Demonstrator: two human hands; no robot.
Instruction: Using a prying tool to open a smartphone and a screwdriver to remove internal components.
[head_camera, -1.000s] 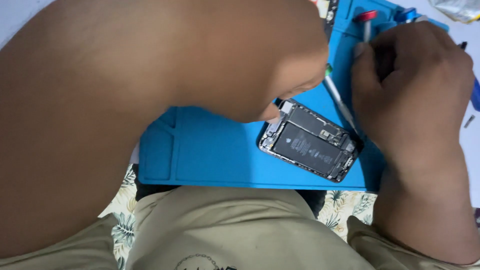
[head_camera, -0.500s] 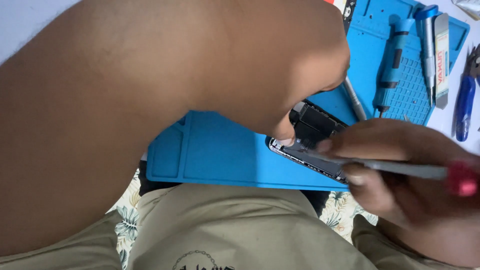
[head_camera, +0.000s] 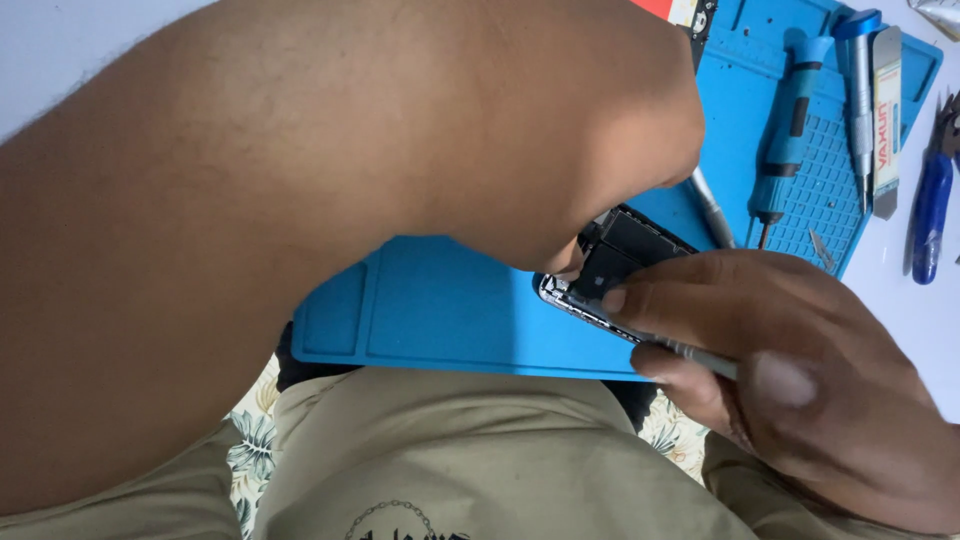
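Steady the opened black smartphone (head_camera: 625, 262) on the blue silicone mat (head_camera: 440, 310) with left hand (head_camera: 560, 170), fingers pinching its edge; right hand (head_camera: 770, 370) fingers closed around thin metal tool (head_camera: 690, 352), probing gently.

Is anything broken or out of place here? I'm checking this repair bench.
The phone lies open on the blue mat, its insides bare, between the left hand and right hand. Nothing looks spilled or cracked; the screwdrivers lie tidy.

White tabletop (head_camera: 930, 330) under even light, floral fabric (head_camera: 250, 440) below.
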